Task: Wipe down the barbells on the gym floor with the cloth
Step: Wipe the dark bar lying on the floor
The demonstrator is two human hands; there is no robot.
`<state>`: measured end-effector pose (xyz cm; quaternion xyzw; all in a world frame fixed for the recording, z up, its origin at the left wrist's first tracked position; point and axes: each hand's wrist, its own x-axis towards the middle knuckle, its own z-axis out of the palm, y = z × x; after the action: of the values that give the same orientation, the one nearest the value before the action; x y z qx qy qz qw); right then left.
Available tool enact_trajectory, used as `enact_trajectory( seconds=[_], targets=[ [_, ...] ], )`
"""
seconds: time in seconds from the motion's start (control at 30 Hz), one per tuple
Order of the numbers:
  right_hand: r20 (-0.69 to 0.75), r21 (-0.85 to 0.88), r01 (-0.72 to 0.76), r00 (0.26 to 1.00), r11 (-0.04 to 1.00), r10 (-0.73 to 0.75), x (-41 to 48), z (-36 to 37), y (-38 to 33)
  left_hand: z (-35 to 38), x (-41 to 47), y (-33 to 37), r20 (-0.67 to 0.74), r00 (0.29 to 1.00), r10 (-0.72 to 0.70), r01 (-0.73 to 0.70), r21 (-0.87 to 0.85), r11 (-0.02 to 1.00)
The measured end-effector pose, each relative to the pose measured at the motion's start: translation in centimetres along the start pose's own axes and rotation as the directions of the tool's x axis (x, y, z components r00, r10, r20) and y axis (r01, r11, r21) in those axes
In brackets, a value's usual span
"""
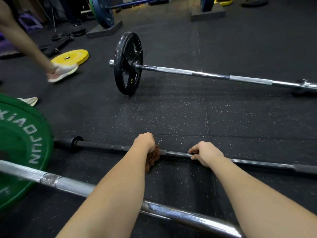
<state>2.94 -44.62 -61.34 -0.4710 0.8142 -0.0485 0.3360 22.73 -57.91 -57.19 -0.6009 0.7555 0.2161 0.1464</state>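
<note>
A black barbell (103, 146) lies across the rubber floor in front of me. My left hand (145, 142) grips a brown cloth (153, 158) wrapped around its shaft, and the cloth hangs below the bar. A little to the right, my right hand (206, 152) holds the same shaft with curled fingers. Nearer to me lies a chrome barbell (68, 183) with a green plate (20, 148) at the left. Farther away, a third barbell (214, 75) carries a black plate (127, 63).
Another person's leg and pale shoe (60, 73) step in at the left, beside a yellow plate (72, 57) lying flat. At the back a loaded blue barbell (103, 11) rests on grey blocks (207, 14). Small equipment clutters the far left.
</note>
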Motion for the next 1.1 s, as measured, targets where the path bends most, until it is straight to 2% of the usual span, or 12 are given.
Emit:
enact_trajectory(
  seconds=[0.1, 0.2, 0.3, 0.37, 0.47, 0.57, 0.67, 0.77, 0.83, 0.93, 1.03, 1.1],
  targets=[
    [0.002, 0.008, -0.004, 1.000, 1.000, 0.004, 0.0, -0.1, -0.1, 0.2, -0.8, 1.2, 0.058, 0.992, 0.113, -0.117, 0.064, 0.991],
    [-0.004, 0.014, -0.020, 1.000, 1.000, 0.020, 0.0, 0.0, -0.1, 0.9, -1.4, 3.2, 0.100, 0.962, 0.254, -0.258, 0.026, 0.966],
    [-0.006, 0.006, -0.016, 1.000, 1.000, 0.016, 0.1, 0.1, -0.1, 1.4, -1.5, 4.2, 0.109, 0.950, 0.293, -0.296, 0.011, 0.955],
    [-0.001, 0.015, -0.015, 1.000, 1.000, 0.015, 0.0, 0.2, -0.1, 1.0, -1.0, 3.6, 0.090, 0.961, 0.260, -0.256, -0.054, 0.965],
    [-0.005, 0.030, -0.013, 1.000, 0.999, 0.013, 0.2, 0.3, 0.2, -0.3, -0.3, 1.0, 0.106, 0.987, 0.124, -0.109, -0.138, 0.984],
    [0.001, 0.044, -0.012, 1.000, 0.999, 0.012, 0.4, 0.4, 0.2, -1.2, -0.1, -0.9, 0.043, 0.999, 0.019, -0.014, -0.095, 0.995],
    [0.003, 0.056, -0.009, 1.000, 0.998, 0.009, 0.5, 0.4, 0.1, -0.6, -1.2, 0.9, 0.096, 0.983, 0.155, -0.150, -0.052, 0.987],
    [-0.017, 0.042, -0.021, 1.000, 0.999, 0.022, 0.5, 0.5, 0.1, 0.9, -2.4, 4.2, 0.133, 0.930, 0.343, -0.337, -0.067, 0.939],
    [-0.025, 0.047, -0.031, 0.999, 0.998, 0.032, 0.4, 0.5, 0.2, 1.9, -2.7, 6.1, 0.155, 0.907, 0.392, -0.383, -0.089, 0.920],
    [-0.018, 0.048, -0.028, 0.999, 0.998, 0.029, 0.3, 0.5, 0.1, 1.8, -2.2, 6.3, 0.125, 0.942, 0.310, -0.303, -0.071, 0.950],
    [-0.010, 0.036, -0.015, 1.000, 0.999, 0.015, 0.1, 0.5, 0.1, 0.5, -1.1, 3.8, 0.082, 0.986, 0.145, -0.133, -0.132, 0.982],
    [-0.007, 0.036, -0.009, 1.000, 0.999, 0.009, 0.1, 0.4, 0.2, -0.2, -1.0, 2.0, 0.064, 0.995, 0.078, -0.068, -0.140, 0.988]
  ],
)
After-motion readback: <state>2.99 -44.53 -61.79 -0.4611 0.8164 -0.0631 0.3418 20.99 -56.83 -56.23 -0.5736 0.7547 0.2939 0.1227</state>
